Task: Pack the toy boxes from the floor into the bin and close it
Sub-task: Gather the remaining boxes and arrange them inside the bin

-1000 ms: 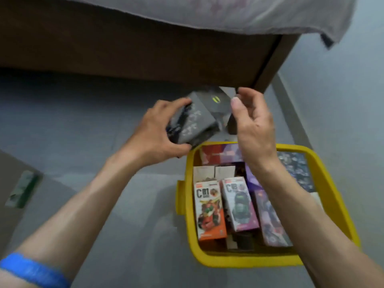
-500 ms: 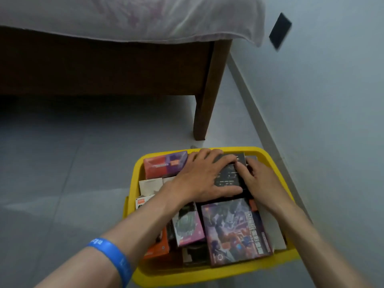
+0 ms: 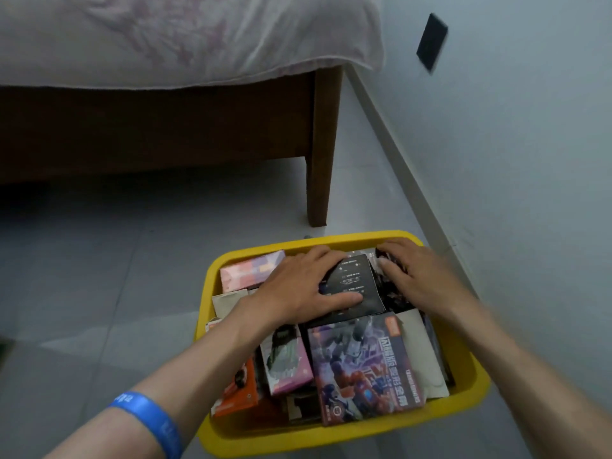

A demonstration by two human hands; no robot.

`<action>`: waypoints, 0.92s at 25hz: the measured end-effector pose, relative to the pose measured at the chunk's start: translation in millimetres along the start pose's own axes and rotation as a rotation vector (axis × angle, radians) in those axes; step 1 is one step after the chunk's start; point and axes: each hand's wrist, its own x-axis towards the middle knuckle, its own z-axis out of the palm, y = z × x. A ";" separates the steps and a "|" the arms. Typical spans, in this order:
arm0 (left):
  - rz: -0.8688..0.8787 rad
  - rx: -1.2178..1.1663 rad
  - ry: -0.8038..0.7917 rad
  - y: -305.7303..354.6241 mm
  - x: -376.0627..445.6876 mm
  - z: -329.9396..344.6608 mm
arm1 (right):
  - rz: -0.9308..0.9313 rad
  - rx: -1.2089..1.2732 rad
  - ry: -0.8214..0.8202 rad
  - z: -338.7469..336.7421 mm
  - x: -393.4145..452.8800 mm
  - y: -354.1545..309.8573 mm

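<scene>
Hands (image 3: pixel 298 289) flat — glossy black box (image 3: pixel 356 286)

A wooden bed frame (image 3: pixel 159 134) under a pale sheet (image 3: pixel 185 38); a dark wall plate (image 3: pixel 431 42) — tiled floor (image 3: pixel 99 276).

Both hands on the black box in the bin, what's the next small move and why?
Probably press the black box flat and let go. The left hand lies palm-down on it and the right hand is at its right edge, at the far end of the yellow bin. It sits on top of other boxes, near rim height, and no lid is in view.
</scene>
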 end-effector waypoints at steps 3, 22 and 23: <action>-0.035 0.074 -0.045 8.5 12.5 -7.1 | -0.010 -0.002 -0.063 5.6 5.1 6.5; -0.074 -0.306 -0.397 -2.8 23.7 -23.4 | 0.612 0.487 -0.617 11.5 47.8 2.4; -0.066 -0.290 -0.404 -3.8 25.2 -23.5 | 0.591 0.439 -0.604 10.0 47.2 -0.1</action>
